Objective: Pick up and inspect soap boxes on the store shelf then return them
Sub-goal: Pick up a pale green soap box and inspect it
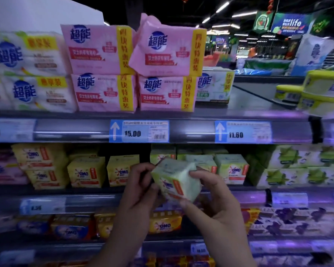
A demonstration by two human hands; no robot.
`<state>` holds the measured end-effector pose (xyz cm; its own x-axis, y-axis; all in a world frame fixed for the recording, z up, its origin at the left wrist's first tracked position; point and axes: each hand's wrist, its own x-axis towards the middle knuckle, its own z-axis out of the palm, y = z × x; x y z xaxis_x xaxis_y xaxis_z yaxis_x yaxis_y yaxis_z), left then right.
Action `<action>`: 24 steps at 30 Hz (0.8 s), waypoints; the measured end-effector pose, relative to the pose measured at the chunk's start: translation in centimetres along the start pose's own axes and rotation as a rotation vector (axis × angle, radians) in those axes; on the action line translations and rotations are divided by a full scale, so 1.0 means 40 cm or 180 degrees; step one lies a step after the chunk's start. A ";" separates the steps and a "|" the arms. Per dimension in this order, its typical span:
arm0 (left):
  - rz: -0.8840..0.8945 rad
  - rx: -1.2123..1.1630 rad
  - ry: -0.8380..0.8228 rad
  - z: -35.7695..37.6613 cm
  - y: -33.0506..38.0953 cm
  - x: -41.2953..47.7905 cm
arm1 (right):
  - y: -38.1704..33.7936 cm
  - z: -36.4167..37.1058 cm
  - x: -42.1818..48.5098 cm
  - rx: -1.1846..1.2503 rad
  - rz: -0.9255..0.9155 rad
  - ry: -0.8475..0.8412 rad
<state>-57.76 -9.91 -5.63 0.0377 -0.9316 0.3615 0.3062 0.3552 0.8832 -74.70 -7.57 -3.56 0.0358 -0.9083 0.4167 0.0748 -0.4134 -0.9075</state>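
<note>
We hold a pale green soap box (175,181) between both hands, in front of the middle shelf and clear of it, tilted so one corner points toward us and its orange label strip faces down and to the right. Our left hand (141,182) grips the box's left side, fingers curled around the edge; our right hand (210,197) cups it from the right and below, with the thumb pressed against its right face. Just behind the box, on the middle shelf (96,189), stand more pale green boxes (230,168) of the same brand to the right and yellow boxes (86,173) to the left. Further right on that shelf sit white packs with green leaf prints (297,166). Above, the top shelf rail (191,132) carries two blue price tags, one reading 15.00 (139,131) and one reading 11.60 (243,132). On top of it pink soap packs (131,68) are stacked two high, the upper right one tilted, with white packs (29,70) to their left. Below our hands, the lower shelf holds yellow and blue packs (164,224), blurred.
</note>
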 end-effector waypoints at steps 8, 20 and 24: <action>0.0022 0.0708 -0.0113 -0.003 0.031 -0.023 | 0.013 -0.010 0.014 0.0020 0.0238 0.0188; 0.0443 0.1224 0.0116 -0.045 0.077 -0.066 | 0.018 0.078 -0.014 0.0710 0.1032 0.0404; 0.0528 0.1171 -0.0084 -0.070 0.078 -0.072 | 0.021 0.086 -0.033 0.0537 0.0685 0.0499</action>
<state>-54.25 -6.34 -4.77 0.0319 -0.8587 0.5114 -0.0631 0.5089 0.8585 -71.24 -6.51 -4.70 -0.0844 -0.9780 0.1908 0.2470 -0.2060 -0.9469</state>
